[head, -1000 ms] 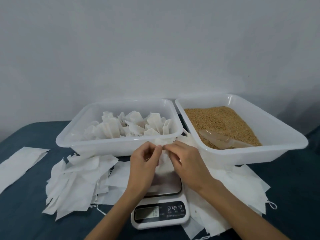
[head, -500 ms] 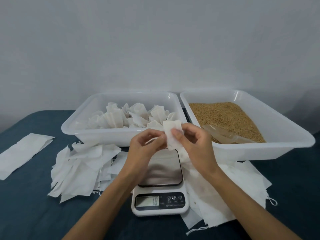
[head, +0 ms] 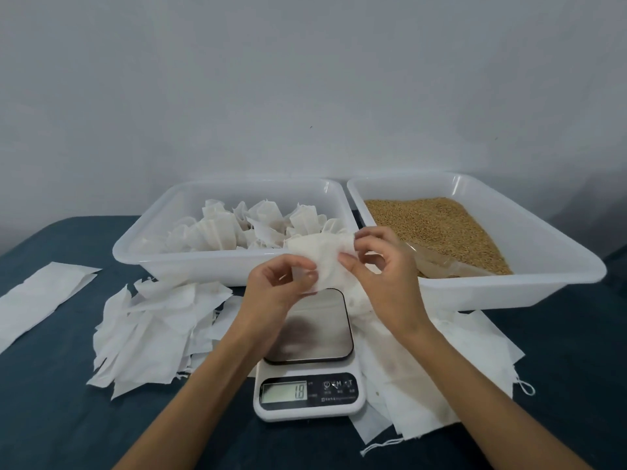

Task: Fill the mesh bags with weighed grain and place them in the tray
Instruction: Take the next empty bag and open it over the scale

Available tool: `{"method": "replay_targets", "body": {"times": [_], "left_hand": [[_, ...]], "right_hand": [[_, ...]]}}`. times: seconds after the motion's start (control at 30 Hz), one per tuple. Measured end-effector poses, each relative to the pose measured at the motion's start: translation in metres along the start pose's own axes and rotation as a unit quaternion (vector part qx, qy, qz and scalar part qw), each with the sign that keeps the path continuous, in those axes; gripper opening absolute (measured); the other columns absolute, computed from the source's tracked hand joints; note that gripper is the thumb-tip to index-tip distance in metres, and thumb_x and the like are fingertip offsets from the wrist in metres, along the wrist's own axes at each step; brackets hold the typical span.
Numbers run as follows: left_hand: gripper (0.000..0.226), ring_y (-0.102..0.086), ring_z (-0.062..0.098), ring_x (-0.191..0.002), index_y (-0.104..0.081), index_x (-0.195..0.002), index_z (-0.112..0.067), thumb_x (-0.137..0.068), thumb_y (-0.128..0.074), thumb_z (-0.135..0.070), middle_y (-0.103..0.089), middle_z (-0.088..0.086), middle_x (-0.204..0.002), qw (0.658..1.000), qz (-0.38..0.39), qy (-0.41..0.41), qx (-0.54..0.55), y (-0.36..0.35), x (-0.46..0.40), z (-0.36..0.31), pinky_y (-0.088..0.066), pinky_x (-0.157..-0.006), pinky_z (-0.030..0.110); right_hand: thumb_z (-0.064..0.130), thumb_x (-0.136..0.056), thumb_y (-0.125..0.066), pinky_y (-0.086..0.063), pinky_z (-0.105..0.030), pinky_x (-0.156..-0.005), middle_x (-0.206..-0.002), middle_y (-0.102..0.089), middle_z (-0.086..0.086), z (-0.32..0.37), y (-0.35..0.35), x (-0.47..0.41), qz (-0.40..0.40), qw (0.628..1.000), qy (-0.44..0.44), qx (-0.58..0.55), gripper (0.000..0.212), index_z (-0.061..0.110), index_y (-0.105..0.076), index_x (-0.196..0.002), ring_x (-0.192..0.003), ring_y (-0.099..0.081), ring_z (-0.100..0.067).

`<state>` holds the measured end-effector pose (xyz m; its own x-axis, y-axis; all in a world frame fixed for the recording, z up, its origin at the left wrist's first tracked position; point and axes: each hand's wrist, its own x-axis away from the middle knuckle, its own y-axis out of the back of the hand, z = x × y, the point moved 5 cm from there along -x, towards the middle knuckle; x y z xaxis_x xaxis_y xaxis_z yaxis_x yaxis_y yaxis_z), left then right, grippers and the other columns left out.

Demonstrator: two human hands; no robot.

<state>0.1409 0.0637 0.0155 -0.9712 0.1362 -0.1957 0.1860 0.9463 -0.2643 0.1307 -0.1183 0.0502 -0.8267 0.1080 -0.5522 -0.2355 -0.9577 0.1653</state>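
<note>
A flat white fabric strip (head: 40, 300) lies at the dark blue desk's (head: 61, 425) left edge, beside a heap of empty white mesh bags (head: 152, 330). Behind, a translucent white plastic tray (head: 190, 262) holds filled bags. The left hand (head: 274, 293) and right hand (head: 380, 276) pinch one small white mesh bag (head: 325, 259) above the white digital kitchen scale (head: 310, 368). Rightmost, a second translucent tray (head: 543, 266) holds brown grain (head: 437, 225).

Left hand (head: 278, 286) and right hand (head: 383, 266) raised, fingertips pinching.

Two bare forearms, no sleeves in view, left grip (head: 278, 286) and right grip (head: 383, 266) ungloved, ringless
</note>
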Motion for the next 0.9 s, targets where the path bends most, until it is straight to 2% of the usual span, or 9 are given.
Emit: {"method": "replay_targets", "body": {"times": [0.1,0.23,0.33,0.43,0.5,0.57,0.7,0.8,0.9], "left_hand": [[0.035,-0.067,0.013,-0.084,-0.078,-0.079,-0.022,-0.088,-0.073,0.011,-0.074,-0.001,-0.087,0.992,-0.041,-0.068,-0.095,-0.001,0.003,-0.006,-0.057,-0.074,0.024],[0.025,-0.068,0.012,-0.084,-0.076,-0.088,-0.014,-0.088,-0.073,0.011,-0.074,-0.003,-0.087,0.989,-0.054,-0.092,-0.102,-0.003,0.006,-0.01,-0.059,-0.076,0.026],[0.021,-0.07,0.01,-0.087,-0.074,-0.094,-0.01,-0.088,-0.074,0.01,-0.075,-0.004,-0.089,0.988,-0.049,-0.091,-0.111,-0.002,0.007,-0.01,-0.058,-0.078,0.024],[0.02,-0.071,0.012,-0.089,-0.074,-0.099,-0.008,-0.088,-0.075,0.009,-0.075,-0.004,-0.092,0.988,-0.059,-0.092,-0.106,0.0,0.007,-0.011,-0.057,-0.078,0.023],[0.02,-0.071,0.014,-0.089,-0.074,-0.1,-0.006,-0.087,-0.075,0.009,-0.075,-0.003,-0.092,0.989,-0.073,-0.088,-0.095,0.002,0.005,-0.01,-0.057,-0.077,0.023],[0.021,-0.071,0.014,-0.089,-0.074,-0.1,-0.008,-0.087,-0.076,0.009,-0.075,-0.001,-0.094,0.99,-0.075,-0.08,-0.088,0.004,0.004,-0.009,-0.057,-0.078,0.023],[0.026,-0.073,0.015,-0.094,-0.078,-0.1,-0.015,-0.087,-0.075,0.008,-0.078,0.005,-0.104,0.995,-0.06,-0.057,-0.063,0.004,0.004,-0.006,-0.057,-0.081,0.023],[0.031,-0.072,0.015,-0.091,-0.079,-0.103,-0.016,-0.088,-0.073,0.009,-0.079,0.004,-0.101,0.997,-0.065,-0.037,-0.035,0.006,0.002,-0.004,-0.058,-0.08,0.024],[0.035,-0.073,0.019,-0.094,-0.081,-0.102,-0.018,-0.089,-0.069,0.012,-0.079,0.005,-0.103,0.998,-0.054,0.0,0.016,0.006,0.0,-0.001,-0.058,-0.083,0.026]], "right_hand": [[0.012,-0.083,-0.081,-0.043,-0.015,-0.066,-0.097,-0.057,0.004,0.005,0.002,0.004,-0.056,0.992,0.055,0.104,0.011,0.016,-0.071,-0.085,-0.067,-0.052,-0.013],[0.016,-0.091,-0.074,-0.045,-0.025,-0.056,-0.085,-0.065,0.01,0.006,0.003,0.004,-0.036,0.998,0.025,0.043,0.005,0.015,-0.071,-0.088,-0.061,-0.056,-0.012],[0.022,-0.096,-0.068,-0.041,-0.018,-0.049,-0.083,-0.064,0.014,0.008,-0.003,0.004,0.01,1.0,0.009,0.005,0.008,0.023,-0.066,-0.088,-0.054,-0.056,-0.01],[0.027,-0.098,-0.066,-0.044,-0.02,-0.053,-0.086,-0.062,0.011,0.011,-0.002,0.006,-0.01,0.998,0.042,0.049,0.011,0.022,-0.065,-0.088,-0.067,-0.06,-0.011],[0.031,-0.098,-0.066,-0.042,-0.02,-0.047,-0.084,-0.063,0.01,0.009,-0.001,0.006,-0.015,1.0,0.017,0.02,0.011,0.029,-0.063,-0.087,-0.057,-0.059,-0.011],[0.035,-0.098,-0.064,-0.038,-0.024,-0.037,-0.084,-0.066,0.007,0.004,-0.004,0.007,0.017,0.999,-0.034,-0.039,0.013,0.034,-0.061,-0.086,-0.041,-0.056,-0.02],[0.034,-0.097,-0.067,-0.042,-0.026,-0.037,-0.095,-0.074,0.002,0.002,-0.013,0.008,0.111,0.991,-0.053,-0.046,0.011,0.023,-0.07,-0.097,-0.04,-0.061,-0.027],[0.028,-0.098,-0.066,-0.04,-0.025,-0.036,-0.084,-0.076,0.0,0.002,-0.009,0.006,0.081,0.996,-0.041,-0.02,0.018,0.019,-0.069,-0.083,-0.036,-0.06,-0.025],[0.034,-0.097,-0.067,-0.037,-0.026,-0.036,-0.069,-0.071,-0.002,0.005,-0.005,0.007,0.059,0.998,-0.03,-0.021,0.033,0.022,-0.063,-0.067,-0.037,-0.061,-0.025]]}}
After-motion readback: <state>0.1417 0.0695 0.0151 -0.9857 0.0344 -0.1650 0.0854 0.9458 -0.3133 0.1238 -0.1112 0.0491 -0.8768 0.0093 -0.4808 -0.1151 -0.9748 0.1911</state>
